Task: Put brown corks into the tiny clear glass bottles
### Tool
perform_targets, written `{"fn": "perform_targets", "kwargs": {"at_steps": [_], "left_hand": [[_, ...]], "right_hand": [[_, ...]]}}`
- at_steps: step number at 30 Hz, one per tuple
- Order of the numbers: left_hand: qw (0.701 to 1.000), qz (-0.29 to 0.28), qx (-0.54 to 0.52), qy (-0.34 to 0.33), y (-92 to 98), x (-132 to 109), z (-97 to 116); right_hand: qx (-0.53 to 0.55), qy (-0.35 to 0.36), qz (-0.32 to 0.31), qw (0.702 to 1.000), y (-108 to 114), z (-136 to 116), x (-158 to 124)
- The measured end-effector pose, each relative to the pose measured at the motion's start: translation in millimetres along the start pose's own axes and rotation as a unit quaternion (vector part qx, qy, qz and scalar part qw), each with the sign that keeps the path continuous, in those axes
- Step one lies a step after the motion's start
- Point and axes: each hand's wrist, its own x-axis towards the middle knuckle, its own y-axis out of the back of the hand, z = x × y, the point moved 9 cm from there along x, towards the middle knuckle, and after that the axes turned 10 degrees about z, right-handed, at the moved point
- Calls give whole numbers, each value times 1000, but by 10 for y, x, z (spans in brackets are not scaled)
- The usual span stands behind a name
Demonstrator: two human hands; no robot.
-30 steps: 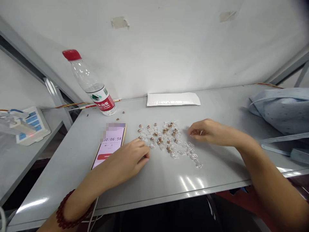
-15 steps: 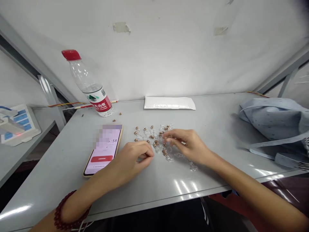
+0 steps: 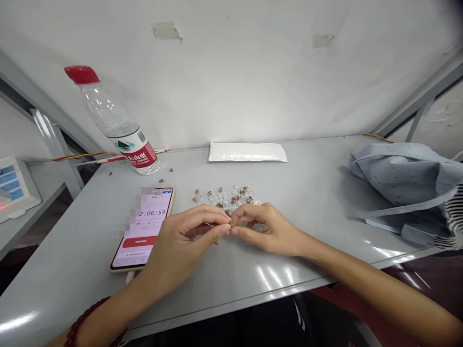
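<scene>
My left hand [image 3: 184, 236] and my right hand [image 3: 269, 229] meet fingertip to fingertip just above the desk. Both are closed in a pinch on one tiny corked glass bottle, of which only a bit of brown cork [image 3: 232, 224] shows; its glass is hidden by the fingers. Right behind the hands lies a loose cluster of tiny clear glass bottles [image 3: 237, 192] with brown corks, several of them partly covered by my fingers.
A phone [image 3: 154, 224] showing a timer lies left of my left hand. Behind it stand a water bottle [image 3: 141, 149] and two loose corks [image 3: 161, 180]. A white padded packet [image 3: 248, 152] rests by the wall. Pale blue cloth [image 3: 405, 178] is heaped at right.
My right hand has come from the bottle cluster toward me and left, meeting my left hand. The left hand's fingers now pinch at the same spot. The view has shifted slightly right.
</scene>
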Motion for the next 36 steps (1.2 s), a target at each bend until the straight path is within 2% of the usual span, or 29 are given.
{"fn": "perform_targets", "kwargs": {"at_steps": [9,13,15,18,21,25,29,32,36], "left_hand": [[998,15,33,-49,6,-24,107],[996,25,74,-53,16,-34,87],[994,14,104,-42,1,-29,37],[985,-33,168,-28,-27,-7,-61],[968,-81,235,-26,37,32,-151],[944,-184,275,5,119,-6,-317],[913,-296,277,45,11,-210,-475],[902,-327,279,41,-124,-324,-479],[904,-325,277,35,-230,-351,-409]], "right_hand": [[29,-22,-12,999,-42,41,9],[57,-60,7,997,3,111,33],[64,-73,39,994,84,143,52],[50,-60,103,992,261,143,77],[14,-51,135,989,369,146,79],[-24,-41,133,990,373,128,67],[-67,-12,100,993,294,74,63],[-88,5,81,993,242,48,62],[-110,30,68,991,192,14,46]]}}
